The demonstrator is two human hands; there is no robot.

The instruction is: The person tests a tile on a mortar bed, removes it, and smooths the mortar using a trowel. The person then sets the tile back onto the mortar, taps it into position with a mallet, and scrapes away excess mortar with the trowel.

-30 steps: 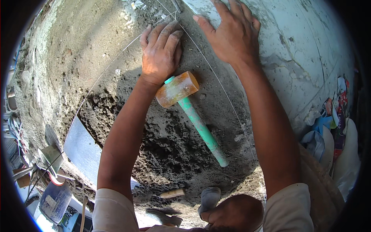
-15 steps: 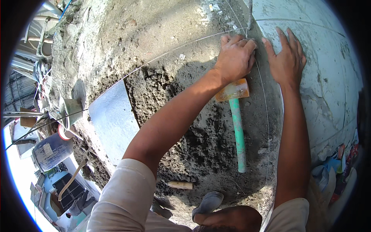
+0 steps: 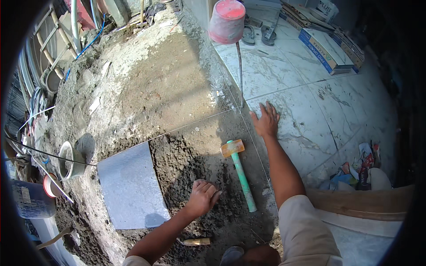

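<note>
My left hand (image 3: 203, 198) hovers with curled fingers over rough, wet mortar (image 3: 177, 162); whatever may be inside it is hidden. On the pale marbled floor tiles (image 3: 290, 106), my right hand (image 3: 267, 119) rests flat with its fingers apart, near a thin metal rod (image 3: 241, 75). Between the two hands lies a mallet with an amber head (image 3: 232, 148) and a green handle (image 3: 245, 184). A grey square tile (image 3: 132, 188) sits on the mortar to the left. Below my left hand is a wooden handle (image 3: 196, 242), its tool end mostly unseen. Taut string (image 3: 191, 123) runs from the rod toward the grey tile's edge.
A pink-stained bucket (image 3: 227, 22) stands behind the rod, beside sandals (image 3: 268, 35). Cardboard boxes (image 3: 326, 51) occupy the far right. At left are a pale bucket (image 3: 71, 160), a blue drum (image 3: 31, 199) and pipes. Colourful wrappers (image 3: 355, 168) lie at right.
My left hand has left the string beside the rod and come back toward me over the mortar. My right hand stays on the floor tiles. The view has tilted up, showing more background.
</note>
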